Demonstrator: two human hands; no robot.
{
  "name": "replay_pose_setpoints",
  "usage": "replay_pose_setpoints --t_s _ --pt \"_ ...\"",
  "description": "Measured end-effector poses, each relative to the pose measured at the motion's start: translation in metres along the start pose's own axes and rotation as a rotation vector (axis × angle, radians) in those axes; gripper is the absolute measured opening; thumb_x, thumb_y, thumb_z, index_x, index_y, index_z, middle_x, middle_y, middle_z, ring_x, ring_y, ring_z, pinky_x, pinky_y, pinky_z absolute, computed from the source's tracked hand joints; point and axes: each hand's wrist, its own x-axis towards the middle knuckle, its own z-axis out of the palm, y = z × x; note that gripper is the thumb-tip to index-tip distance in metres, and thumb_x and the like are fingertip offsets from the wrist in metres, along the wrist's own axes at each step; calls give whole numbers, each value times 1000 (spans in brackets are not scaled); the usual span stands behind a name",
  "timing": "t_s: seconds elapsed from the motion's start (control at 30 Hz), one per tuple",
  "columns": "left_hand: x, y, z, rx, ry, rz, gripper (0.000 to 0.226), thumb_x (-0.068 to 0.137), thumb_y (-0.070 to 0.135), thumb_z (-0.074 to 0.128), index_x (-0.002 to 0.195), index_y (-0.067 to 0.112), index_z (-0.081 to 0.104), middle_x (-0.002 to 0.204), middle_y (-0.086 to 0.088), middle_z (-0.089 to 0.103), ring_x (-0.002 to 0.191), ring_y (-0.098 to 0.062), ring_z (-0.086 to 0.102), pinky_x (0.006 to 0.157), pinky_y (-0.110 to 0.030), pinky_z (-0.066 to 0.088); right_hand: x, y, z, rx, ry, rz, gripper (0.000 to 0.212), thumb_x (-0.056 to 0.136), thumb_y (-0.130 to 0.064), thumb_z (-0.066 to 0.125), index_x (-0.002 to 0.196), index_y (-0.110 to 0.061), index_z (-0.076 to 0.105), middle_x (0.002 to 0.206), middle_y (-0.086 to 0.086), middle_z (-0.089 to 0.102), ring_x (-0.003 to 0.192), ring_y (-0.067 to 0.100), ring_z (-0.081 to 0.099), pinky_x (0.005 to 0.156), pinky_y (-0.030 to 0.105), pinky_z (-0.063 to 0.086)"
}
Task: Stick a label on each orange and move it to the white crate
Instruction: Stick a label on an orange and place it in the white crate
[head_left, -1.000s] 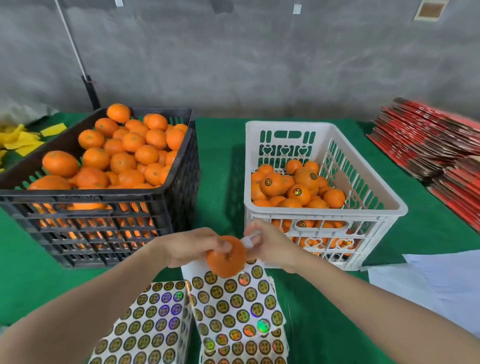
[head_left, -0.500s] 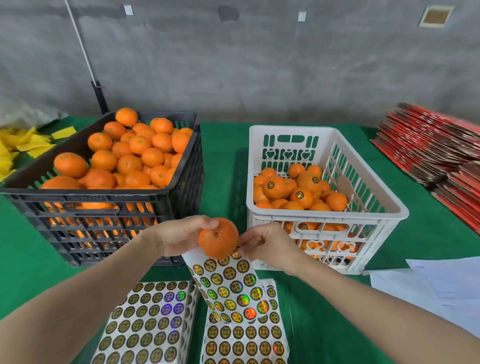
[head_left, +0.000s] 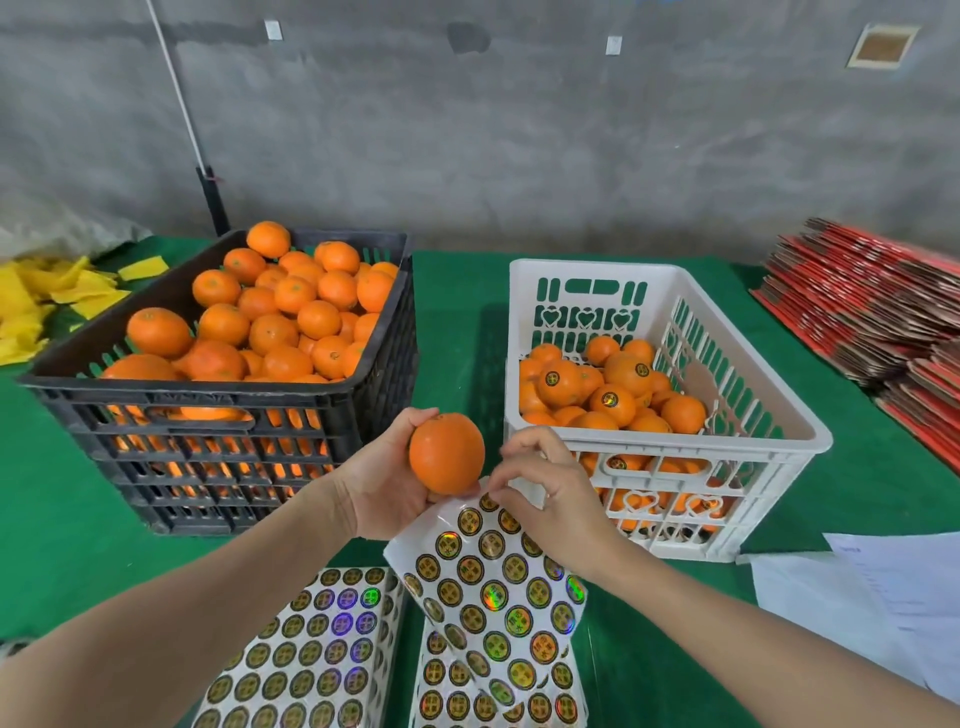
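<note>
Orange (head_left: 447, 453): one in hand, held in the air between the two crates, just above the lifted sheet; no label shows on it.
Left hand (head_left: 384, 483): clasps the orange, thumb on top.
Right hand (head_left: 545, 493): thumb and forefinger pinch the top edge of the lifted label sheet (head_left: 493, 587).
Sheets: three; the other two flat sheets (head_left: 306, 660) lie on the green table (head_left: 457, 322).
Crates: two; white crate (head_left: 670, 452) holds labelled oranges, black crate (head_left: 218, 400) is heaped.
Change: a second ago the orange sat lower, over the sheet; now it is level with the white crate's front rim.
</note>
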Motion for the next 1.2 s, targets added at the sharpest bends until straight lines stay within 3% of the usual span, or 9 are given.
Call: replay_pose_setpoints --t_s 0.1,0.2,0.33,0.47,0.63,0.83,0.93,1.0,1.2 --pt "2 1 -2 17 22 8 72 60 63 62 94 2 77 99 -21 70 82 -32 70 85 -43 48 2 -6 -5 87 58 -7 9 84 5 63 83 -4 64 97 7 55 97 16 54 88 24 44" --pt "0 1 -3 51 14 51 84 58 60 70 119 3 63 112 -23 67 95 -34 68 90 -46 46 11 -18 -13 400 172 253 20 85 -9 66 97 -22 57 100 -7 61 95 11 57 81 19 46" --pt "-8 1 6 178 -94 71 107 28 52 94 121 9 61 119 -20 66 101 -31 67 85 -42 50 26 -24 -17 164 -193 290 103 65 -44 79 144 -41 14 126 -6 53 119 3 48 101 17 36" --pt "-10 3 12 274 -167 124 106 37 59 90 129 16 57 129 -16 61 119 -32 58 97 -43 48 38 -26 -11 86 -344 215 120 68 -29 84 140 -53 -10 122 -5 55 115 6 52 100 28 42" --pt "-12 9 6 370 -194 58 104 66 85 37 127 3 56 129 -16 61 122 -29 57 104 -39 44 28 -18 -2 8 -174 31 120 70 -14 80 132 -65 -8 124 -18 41 119 -10 38 98 5 30" --pt "-12 0 6 437 -163 201 120 29 58 92 122 -8 56 119 -22 65 107 -29 63 94 -34 50 22 -22 -9 170 -219 20 108 73 -11 80 142 -47 5 139 -6 41 131 2 37 107 19 33" --pt "-13 1 1 478 -175 211 117 25 49 96 117 -11 57 115 -24 65 102 -30 62 90 -33 51 29 -32 -26 518 -19 223 44 79 -7 71 117 -25 56 127 -8 56 122 3 50 99 20 41" --pt "-11 3 0 467 -185 211 112 25 45 97 116 -8 59 115 -24 65 101 -30 64 85 -32 54 34 -33 -31 592 57 430 17 83 -2 65 91 -17 68 115 -3 65 106 8 60 94 27 44" --pt "-8 7 2 484 -216 230 102 32 46 96 114 -2 61 112 -16 69 101 -24 66 81 -25 53 33 -34 -27 548 -138 654 27 84 -1 64 62 -17 68 84 -6 69 87 15 58 79 27 45"
